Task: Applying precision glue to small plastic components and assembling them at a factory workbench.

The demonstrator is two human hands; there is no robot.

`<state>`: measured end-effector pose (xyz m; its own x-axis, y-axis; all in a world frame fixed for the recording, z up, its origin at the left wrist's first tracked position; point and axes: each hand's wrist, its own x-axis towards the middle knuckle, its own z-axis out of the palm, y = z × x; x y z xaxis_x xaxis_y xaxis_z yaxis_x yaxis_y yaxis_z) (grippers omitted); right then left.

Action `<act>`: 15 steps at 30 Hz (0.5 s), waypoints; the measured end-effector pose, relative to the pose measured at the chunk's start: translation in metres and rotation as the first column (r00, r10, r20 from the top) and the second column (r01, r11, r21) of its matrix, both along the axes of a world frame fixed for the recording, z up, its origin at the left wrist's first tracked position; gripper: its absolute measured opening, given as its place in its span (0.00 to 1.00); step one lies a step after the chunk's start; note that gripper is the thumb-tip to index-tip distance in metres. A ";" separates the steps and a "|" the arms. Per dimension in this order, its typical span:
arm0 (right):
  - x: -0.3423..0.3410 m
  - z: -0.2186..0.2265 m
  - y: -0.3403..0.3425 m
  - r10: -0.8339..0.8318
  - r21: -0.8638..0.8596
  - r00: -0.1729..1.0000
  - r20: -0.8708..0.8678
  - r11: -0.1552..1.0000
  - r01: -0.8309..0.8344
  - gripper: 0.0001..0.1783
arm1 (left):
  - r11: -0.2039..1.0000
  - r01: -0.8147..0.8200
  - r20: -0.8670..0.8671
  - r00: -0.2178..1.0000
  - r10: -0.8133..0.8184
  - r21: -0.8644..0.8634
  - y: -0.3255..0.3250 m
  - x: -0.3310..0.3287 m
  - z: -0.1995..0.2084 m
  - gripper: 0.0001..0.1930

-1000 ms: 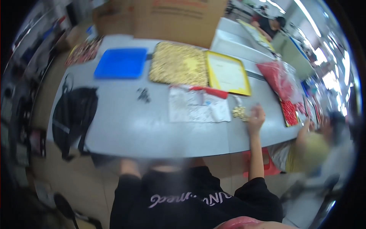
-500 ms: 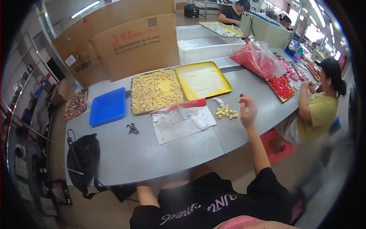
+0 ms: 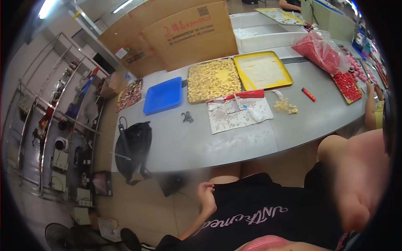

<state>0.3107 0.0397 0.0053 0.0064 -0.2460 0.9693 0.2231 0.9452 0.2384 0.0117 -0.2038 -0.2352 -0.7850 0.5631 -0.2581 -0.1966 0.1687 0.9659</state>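
Observation:
My left hand (image 3: 206, 196) is by my lap, below the table edge. Its fingers are loosely bent and slightly apart, with nothing visible in them. Close to the camera on the right, my right hand (image 3: 355, 209) is smeared by motion, so its fingers and anything in them cannot be made out. On the grey table (image 3: 247, 146) lies a red stick with a dark end (image 3: 308, 94). Left of it sits a small pile of cream-yellow pieces (image 3: 286, 107), beside a white crumpled scrap (image 3: 277, 94). A grey-specked white sheet (image 3: 234, 119) with a red edge carries a small clear plastic bag (image 3: 256, 113).
A tray of yellowish pieces (image 3: 209, 83), a yellow-rimmed tray (image 3: 289, 78) and a blue tray (image 3: 163, 96) line the back. Cardboard (image 3: 188, 42) stands behind. A black bag (image 3: 134, 144) hangs over the left end. A bag of red pieces (image 3: 318, 52) lies far right, near a co-worker's arm (image 3: 370, 106).
The view has swung left. My right hand has withdrawn from above the table toward me; the red stick now lies on the table. My left hand has come into view by my lap.

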 end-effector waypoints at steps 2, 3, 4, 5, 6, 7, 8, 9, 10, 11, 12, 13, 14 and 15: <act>-0.001 -0.001 0.021 0.033 -0.006 0.999 -0.017 0.999 -0.033 0.17 | 0.959 0.136 -0.173 0.980 -0.095 0.248 -0.004 0.007 0.044 0.06; 0.008 -0.005 0.032 0.046 -0.008 0.999 -0.016 0.999 -0.047 0.17 | 0.893 0.233 -0.236 0.960 -0.149 0.385 -0.002 0.001 0.069 0.06; 0.024 -0.018 0.038 0.061 -0.019 0.998 -0.007 0.998 -0.061 0.17 | 0.767 0.328 -0.273 0.940 -0.205 0.552 0.009 -0.007 0.107 0.06; 0.022 -0.019 0.044 0.073 -0.040 0.997 0.001 0.997 -0.073 0.17 | 0.675 0.391 -0.277 0.920 -0.276 0.626 0.023 -0.012 0.154 0.06; 0.054 -0.027 0.060 0.089 -0.050 0.996 0.020 0.995 -0.087 0.17 | 0.549 0.510 -0.384 0.860 -0.336 0.663 0.026 -0.027 0.188 0.06; 0.067 -0.031 0.059 0.101 -0.063 0.994 0.038 0.993 -0.098 0.17 | 0.371 0.642 -0.545 0.766 -0.341 0.671 0.037 -0.037 0.220 0.06; 0.052 -0.025 0.050 0.106 -0.069 0.993 0.053 0.992 -0.102 0.17 | 0.221 0.630 -0.521 0.756 -0.397 0.745 0.045 -0.036 0.251 0.07; 0.031 -0.014 0.046 0.158 -0.056 0.986 0.052 0.986 -0.155 0.17 | 0.107 0.619 -0.544 0.749 -0.379 0.778 0.037 -0.027 0.286 0.06; 0.083 -0.014 0.047 0.172 -0.017 0.980 0.095 0.985 -0.172 0.17 | -0.048 0.595 -0.549 0.705 -0.450 0.803 0.032 -0.020 0.314 0.08; 0.103 0.000 0.048 0.132 0.019 0.981 0.140 0.991 -0.136 0.17 | -0.163 0.667 -0.645 0.582 -0.495 0.727 0.053 -0.009 0.327 0.09; 0.115 0.002 0.013 0.134 0.071 0.977 0.166 0.986 -0.148 0.17 | 0.037 0.350 -0.257 0.751 -0.609 0.936 0.036 0.032 0.352 0.09; 0.013 0.035 0.028 0.173 0.111 0.973 0.151 0.975 -0.191 0.17 | 0.017 0.369 -0.296 0.771 -0.565 0.929 0.034 0.039 0.353 0.09; -0.027 0.047 0.000 0.175 0.150 0.971 0.164 0.968 -0.200 0.17 | -0.025 0.395 -0.349 0.778 -0.523 0.918 0.022 0.035 0.355 0.08; -0.048 0.061 0.001 0.179 0.188 0.968 0.173 0.959 -0.211 0.17 | -0.063 0.424 -0.401 0.783 -0.475 0.903 0.013 0.033 0.356 0.08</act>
<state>0.2627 0.0405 0.0658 -0.0704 -0.4471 0.8917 -0.0150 0.8943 0.4472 0.0448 -0.1903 0.1204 -0.2587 0.5638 0.7843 -0.5211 -0.7651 0.3781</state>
